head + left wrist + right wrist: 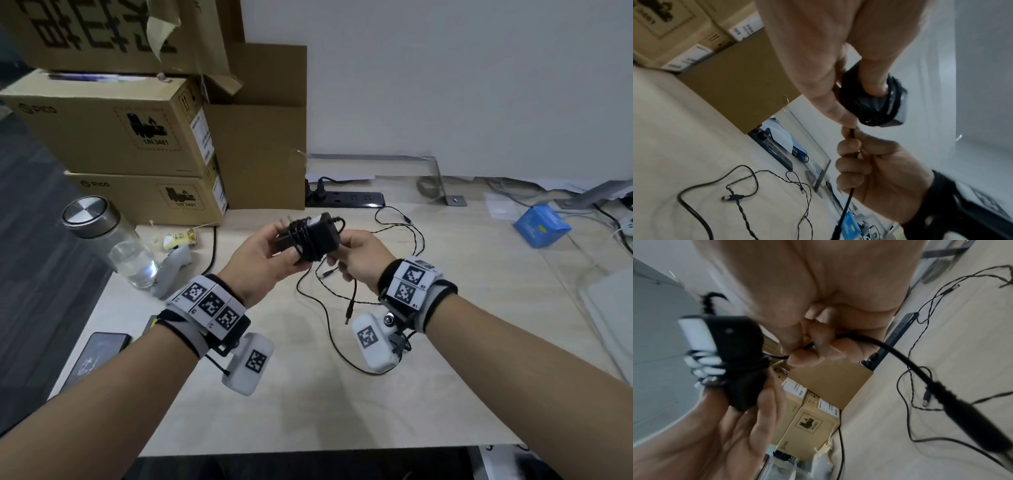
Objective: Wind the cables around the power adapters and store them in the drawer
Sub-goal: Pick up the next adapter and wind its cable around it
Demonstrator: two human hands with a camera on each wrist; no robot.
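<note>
A black power adapter [313, 234] with several turns of its cable around it is held above the desk. My left hand [265, 255] grips its left end, thumb on the near side; the left wrist view shows the adapter [877, 104] under my fingers. My right hand [356, 255] pinches the loose cable [352, 291] just beside the adapter, and the barrel plug [348, 315] hangs below. In the right wrist view the cable [900, 356] runs out of my curled fingers. No drawer is in view.
A thin black lead [400, 233] lies looped on the light wooden desk [308, 404]. Cardboard boxes [113, 137] stack at the back left beside a power strip [346, 198]. A water bottle [113, 240], a phone [92, 356] and a blue packet [541, 228] lie around.
</note>
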